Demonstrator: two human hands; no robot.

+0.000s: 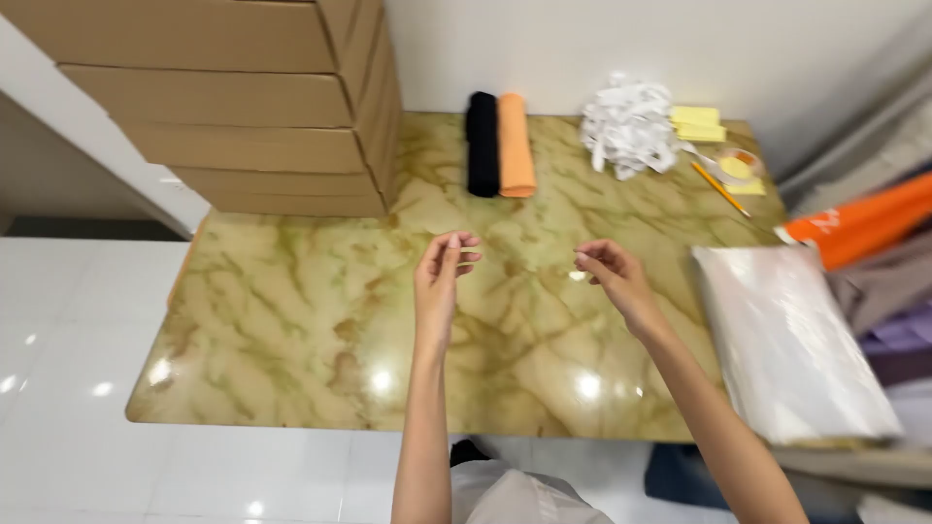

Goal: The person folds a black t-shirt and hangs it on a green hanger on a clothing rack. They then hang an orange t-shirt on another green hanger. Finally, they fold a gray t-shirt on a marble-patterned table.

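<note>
My left hand (442, 275) and my right hand (612, 277) hover side by side above the middle of a glossy yellow-green marbled table (291, 320). Both hands have the fingers loosely curled and apart, with nothing visible in them. At the far edge of the table lie a rolled black cloth (482, 144) and a rolled orange cloth (515, 146), touching each other. They are well beyond both hands.
A stack of flat cardboard boxes (262, 107) fills the table's far left. A heap of white paper strips (629, 126), yellow notes (699, 123), a pencil (719, 188) and a tape roll (738, 165) sit far right. A stack of clear plastic bags (786, 340) lies at the right edge.
</note>
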